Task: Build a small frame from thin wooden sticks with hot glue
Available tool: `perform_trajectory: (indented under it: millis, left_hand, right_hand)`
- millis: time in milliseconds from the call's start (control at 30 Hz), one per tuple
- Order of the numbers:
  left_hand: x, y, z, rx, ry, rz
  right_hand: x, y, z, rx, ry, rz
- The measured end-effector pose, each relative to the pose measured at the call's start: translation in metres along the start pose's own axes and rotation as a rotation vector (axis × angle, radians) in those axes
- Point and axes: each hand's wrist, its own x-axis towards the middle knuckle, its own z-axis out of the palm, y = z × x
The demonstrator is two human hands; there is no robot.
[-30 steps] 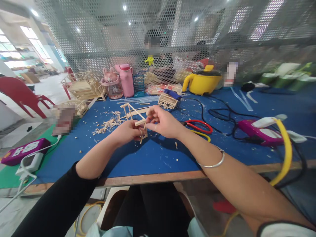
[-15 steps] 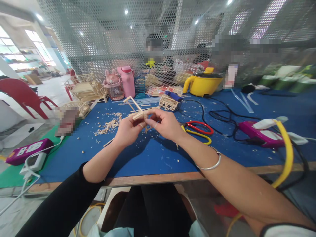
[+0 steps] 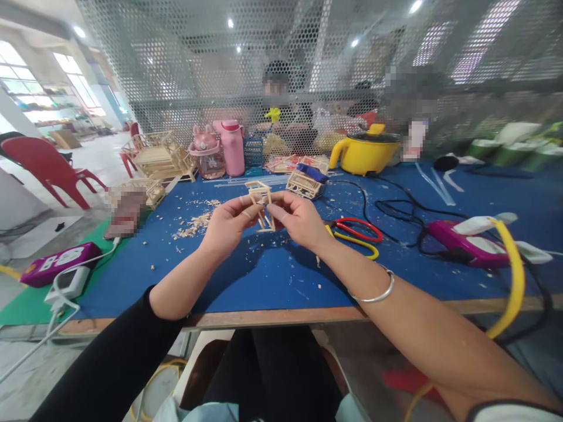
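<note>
A small frame of pale wooden sticks (image 3: 260,190) is held up over the blue table between both hands. My left hand (image 3: 229,225) pinches its left side, the fingers partly hidden behind the sticks. On the opposite side my right hand (image 3: 299,221) grips it between thumb and fingers. Wood scraps (image 3: 196,224) lie to the left of the hands. Just right of my right hand are scissors or pliers with red and yellow handles (image 3: 358,230), their front end partly hidden. Behind the hands sits a small wooden stick model (image 3: 303,184) with a blue item on it.
A yellow electric pot (image 3: 369,155), a pink bottle (image 3: 232,149) and a pink jar stand along the perforated screen. Black cables and a purple power strip (image 3: 468,243) lie right. A phone (image 3: 126,214) and larger wooden models are left. Behind the screen a person is seen.
The stick frame has been turned from lying tilted toward the upper left to standing more upright between my hands. Both hands still hold it. The camera view has shifted slightly.
</note>
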Motion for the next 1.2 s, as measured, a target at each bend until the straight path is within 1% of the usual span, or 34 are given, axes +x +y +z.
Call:
perform_trajectory:
  millis: [100,167,333,400,500,633,733,833,967,1100,1200]
  left_hand:
    - [0.0002,-0.0041,-0.0020,0.101,0.006,0.092]
    - [0.0011,-0.0072,-0.0035,0.135,-0.010,0.103]
    - [0.0030,-0.0085,-0.0038,0.024,-0.009,0.038]
    - [0.0025,-0.0069,-0.0029,0.010,-0.034,0.013]
    - [0.0007,-0.0049,-0.0022,0.050,-0.070,-0.002]
    - [-0.0006,-0.0047,-0.0025,0.096,-0.065,0.012]
    - [-0.0009,-0.0044,-0.0019,0.109,-0.065,0.011]
    - [-0.0015,-0.0026,-0.0004,0.121,-0.056,0.009]
    - [-0.0023,-0.0002,0.0005,0.129,-0.074,0.024]
    - [-0.0019,-0.0004,0.0000,0.030,-0.086,-0.042]
    - [-0.0016,-0.0011,0.0000,-0.060,-0.071,-0.109]
  right_hand:
    - [0.0006,0.0021,-0.0007,-0.008,0.015,-0.011]
    - [0.0011,0.0034,-0.0016,-0.017,0.019,-0.018]
    - [0.0014,0.0045,-0.0019,-0.023,0.017,-0.024]
    - [0.0009,0.0041,-0.0014,-0.020,0.016,-0.022]
    - [-0.0003,0.0032,-0.0007,-0.042,0.011,-0.031]
    - [-0.0010,0.0030,0.0000,-0.072,0.001,-0.032]
    - [-0.0005,0.0043,0.0011,-0.038,0.015,-0.030]
    - [-0.0002,0.0055,0.0021,-0.004,0.024,-0.055]
    - [-0.0008,0.0061,0.0023,-0.047,0.002,-0.100]
    - [-0.0016,0.0072,0.0015,-0.084,0.008,-0.126]
    - [-0.0019,0.0076,0.0007,-0.087,0.013,-0.122]
